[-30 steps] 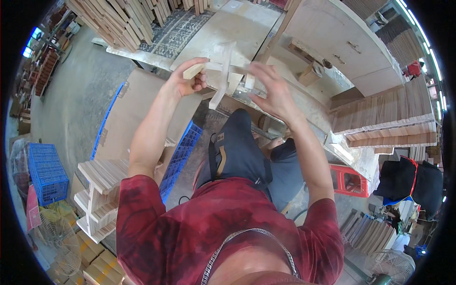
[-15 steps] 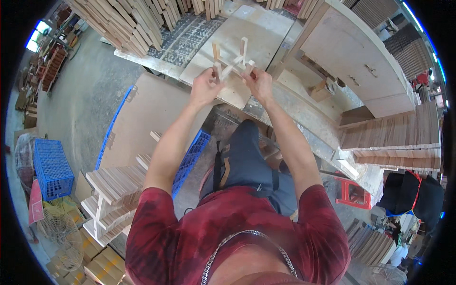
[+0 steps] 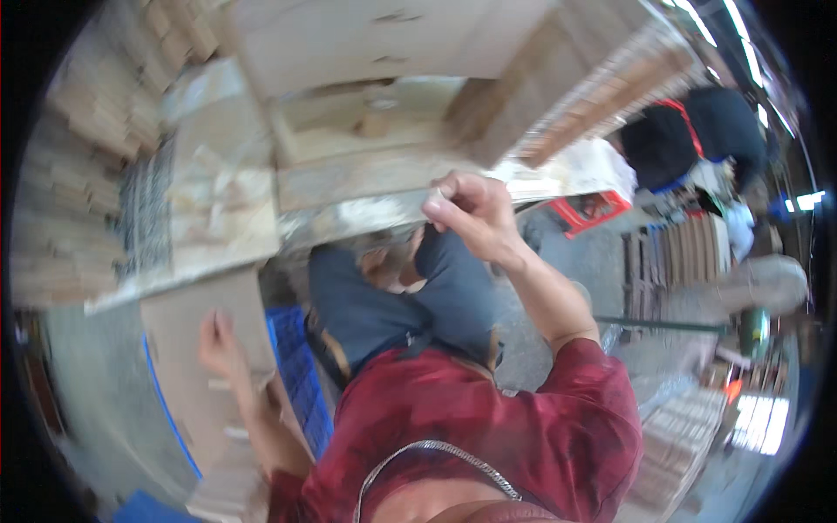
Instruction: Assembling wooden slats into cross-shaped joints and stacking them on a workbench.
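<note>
My right hand (image 3: 475, 212) is raised over the near edge of the workbench, its fingers curled and thumb pressed in. Something pale may be at the fingertips, but I cannot make it out. My left hand (image 3: 220, 343) hangs at the left above a tan sheet of board (image 3: 187, 318), smeared by motion, so its fingers are unclear. A crossed wooden piece with short uprights (image 3: 214, 179) lies blurred on the pale board (image 3: 218, 231) at the bench's left, apart from both hands.
A wooden cabinet-like box (image 3: 375, 44) stands on the bench (image 3: 349, 218), with a small block (image 3: 375, 122) inside. Stacked wooden strips (image 3: 96, 113) fill the far left. A blue plastic crate (image 3: 301, 366) stands by my left leg; a red stool (image 3: 593, 209) is at the right.
My view has swung to the right. Both hands have let go of the crossed wooden piece, which now lies on the board. The left hand dropped back left; the right moved away rightward.
</note>
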Demonstrator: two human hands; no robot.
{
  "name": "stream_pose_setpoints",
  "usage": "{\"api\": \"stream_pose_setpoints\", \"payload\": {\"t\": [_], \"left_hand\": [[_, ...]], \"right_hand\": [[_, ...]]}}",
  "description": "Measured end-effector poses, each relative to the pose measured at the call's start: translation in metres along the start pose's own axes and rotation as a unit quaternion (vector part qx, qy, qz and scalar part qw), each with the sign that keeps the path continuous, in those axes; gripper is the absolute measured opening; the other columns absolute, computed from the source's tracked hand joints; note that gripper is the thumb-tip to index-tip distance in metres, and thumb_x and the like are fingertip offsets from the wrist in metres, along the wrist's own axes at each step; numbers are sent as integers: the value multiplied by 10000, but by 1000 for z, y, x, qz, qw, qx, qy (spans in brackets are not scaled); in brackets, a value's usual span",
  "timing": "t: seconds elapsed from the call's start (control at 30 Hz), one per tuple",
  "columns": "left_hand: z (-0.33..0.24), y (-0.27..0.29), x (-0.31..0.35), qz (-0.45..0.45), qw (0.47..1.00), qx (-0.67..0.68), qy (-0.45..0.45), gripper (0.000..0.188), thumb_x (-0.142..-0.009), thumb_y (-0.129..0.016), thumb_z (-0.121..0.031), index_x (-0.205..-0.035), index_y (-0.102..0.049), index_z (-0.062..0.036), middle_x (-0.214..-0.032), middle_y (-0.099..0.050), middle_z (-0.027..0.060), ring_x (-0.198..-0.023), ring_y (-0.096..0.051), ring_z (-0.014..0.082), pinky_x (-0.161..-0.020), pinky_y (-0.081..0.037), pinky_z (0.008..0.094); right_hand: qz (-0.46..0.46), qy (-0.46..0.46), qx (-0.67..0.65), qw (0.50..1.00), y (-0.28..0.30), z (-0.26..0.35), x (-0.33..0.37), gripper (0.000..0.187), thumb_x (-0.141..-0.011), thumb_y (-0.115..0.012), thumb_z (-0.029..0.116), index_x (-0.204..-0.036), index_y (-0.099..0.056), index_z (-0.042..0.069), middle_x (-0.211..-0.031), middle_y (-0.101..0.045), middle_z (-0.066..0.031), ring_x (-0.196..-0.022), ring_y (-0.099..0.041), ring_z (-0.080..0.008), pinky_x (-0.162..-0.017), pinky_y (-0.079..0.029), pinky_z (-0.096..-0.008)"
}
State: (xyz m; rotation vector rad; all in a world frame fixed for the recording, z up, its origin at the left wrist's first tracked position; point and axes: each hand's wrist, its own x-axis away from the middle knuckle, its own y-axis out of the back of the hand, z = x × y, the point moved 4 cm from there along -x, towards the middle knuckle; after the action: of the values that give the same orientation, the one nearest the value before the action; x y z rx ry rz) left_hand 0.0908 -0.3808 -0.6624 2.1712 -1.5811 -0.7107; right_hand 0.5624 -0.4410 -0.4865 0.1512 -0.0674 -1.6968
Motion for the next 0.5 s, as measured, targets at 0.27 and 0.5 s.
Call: {"api": "stream_pose_setpoints", "payload": {"t": [0.27,0.5], "left_hand": [[101,134,88,-79,911,-404,30,328,-936,-628,-198,-1162,-663,38,-1010,-722,222,-925,-697,359,-783,-544,436],[153,101,136,189,872,-387,233,420,-805,-770,-402,-945,-712,-10,-911,-721,210,-853,-712,345,-729,-558,433]], "right_hand": [[-327,274,633,646,224,247,10,286,-917,-685,176,-1157,-697,21,-1036,-725,-104,-963,-691,-198,-875,-511,-311],[-42,174,508,842,366,222,-53,461,-894,-689,193,-1303,-624,-10,-1218,-687,-146,-1096,-639,-221,-921,-500,-348]]}}
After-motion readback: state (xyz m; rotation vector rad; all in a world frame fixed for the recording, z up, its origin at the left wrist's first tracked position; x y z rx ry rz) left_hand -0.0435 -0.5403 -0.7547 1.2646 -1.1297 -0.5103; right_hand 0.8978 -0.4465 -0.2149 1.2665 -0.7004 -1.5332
